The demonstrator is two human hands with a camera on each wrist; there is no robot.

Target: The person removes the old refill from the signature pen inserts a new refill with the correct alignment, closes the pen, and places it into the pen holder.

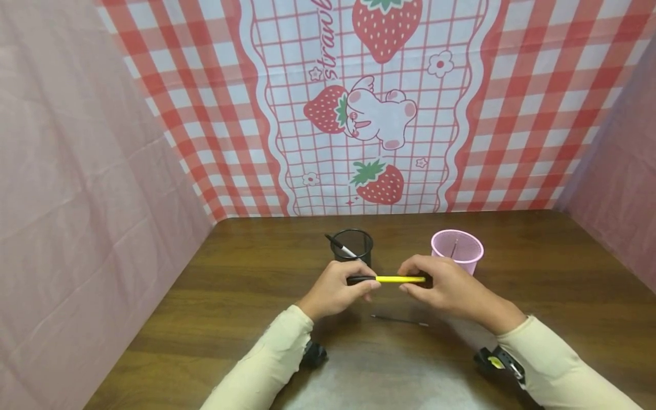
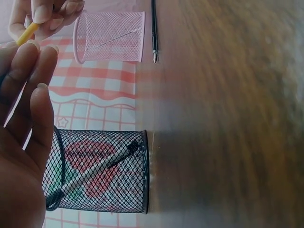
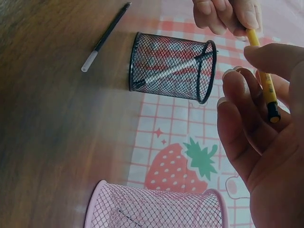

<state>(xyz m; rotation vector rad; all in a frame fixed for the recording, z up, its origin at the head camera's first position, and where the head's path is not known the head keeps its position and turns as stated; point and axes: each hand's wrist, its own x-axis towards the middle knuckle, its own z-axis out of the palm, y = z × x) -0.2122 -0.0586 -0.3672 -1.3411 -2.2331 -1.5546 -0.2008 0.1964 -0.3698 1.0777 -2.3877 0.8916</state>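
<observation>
A yellow pen with a black end (image 1: 400, 279) is held level above the table between both hands. My left hand (image 1: 338, 287) pinches its black end between thumb and fingers. At the yellow end, my right hand (image 1: 451, 287) holds the barrel, thumb on one side and fingers on the other. The pen's black-rimmed tail (image 3: 274, 113) points toward the right palm in the right wrist view. Below the hands, a thin black pen refill (image 1: 400, 320) with a whitish end lies on the table.
Behind the left hand stands a black mesh cup (image 2: 97, 171) with a white-and-black pen (image 3: 175, 71) leaning inside. A pink mesh cup (image 1: 474, 265) behind the right hand contains a thin stick (image 1: 454, 248). A strawberry-print cloth (image 1: 359, 114) hangs at the table's back.
</observation>
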